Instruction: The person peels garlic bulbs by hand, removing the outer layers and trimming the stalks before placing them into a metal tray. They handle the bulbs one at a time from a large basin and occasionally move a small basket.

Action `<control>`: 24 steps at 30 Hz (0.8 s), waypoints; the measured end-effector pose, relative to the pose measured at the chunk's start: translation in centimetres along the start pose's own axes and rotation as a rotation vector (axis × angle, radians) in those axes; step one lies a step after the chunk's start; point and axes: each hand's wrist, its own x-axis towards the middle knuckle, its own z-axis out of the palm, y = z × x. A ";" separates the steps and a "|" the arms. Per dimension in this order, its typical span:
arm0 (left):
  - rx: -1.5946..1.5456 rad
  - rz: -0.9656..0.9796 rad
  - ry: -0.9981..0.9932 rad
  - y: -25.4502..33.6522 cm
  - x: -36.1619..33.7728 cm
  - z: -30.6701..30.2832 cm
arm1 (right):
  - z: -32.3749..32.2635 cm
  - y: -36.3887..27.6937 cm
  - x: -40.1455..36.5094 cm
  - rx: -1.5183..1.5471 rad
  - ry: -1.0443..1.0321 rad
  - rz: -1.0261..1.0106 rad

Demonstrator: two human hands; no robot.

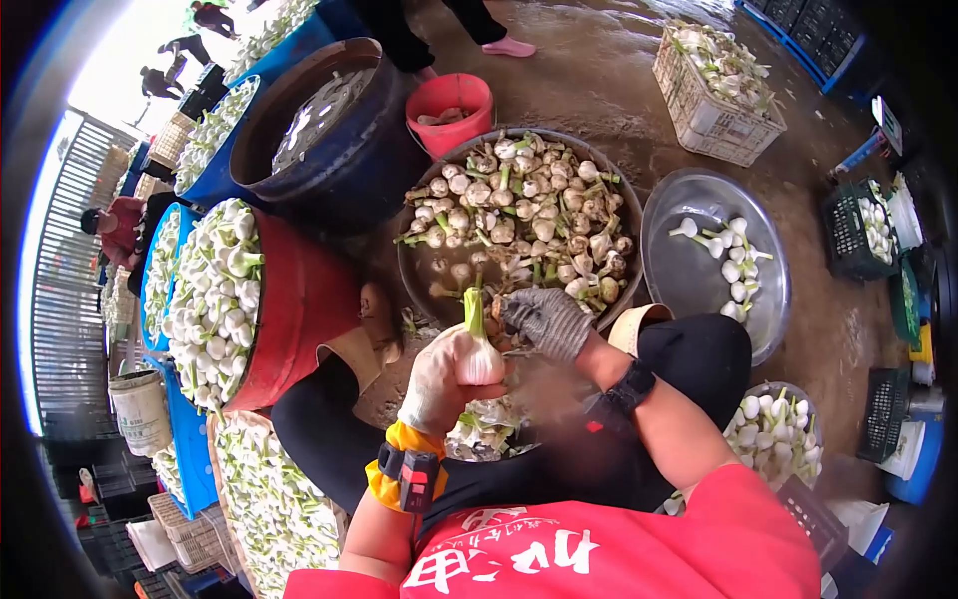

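My left hand point(434, 384), in a pale glove, is closed round a garlic bulb point(480, 361) whose green stem points up. Close to its right is my right hand point(549, 321) in a grey glove, its fingers curled together near the stem; what they hold is too small to make out. Just beyond both hands lies a wide basin point(637, 215) full of unpeeled garlic bulbs. A metal basin point(664, 260) to the right holds several white bulbs. Peelings point(484, 429) lie below my left hand.
Left stands a red tub point(299, 309) heaped with white bulbs, beside a large blue barrel point(369, 160). A red bucket point(477, 110) is behind the basin. A crate point(718, 130) of garlic stands back right. Other people are at the far left and the top.
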 end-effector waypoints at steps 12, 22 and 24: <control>0.484 0.257 0.243 -3.5 2.5 -1.5 | -0.2 -0.3 -0.6 0.133 -0.213 -0.270; 0.307 0.129 0.280 -1.0 1.3 -8.9 | -10.4 1.4 -0.1 -0.552 0.869 0.092; 1.111 0.135 0.047 -3.6 1.3 -10.7 | -12.1 1.0 -0.7 -0.788 0.898 0.118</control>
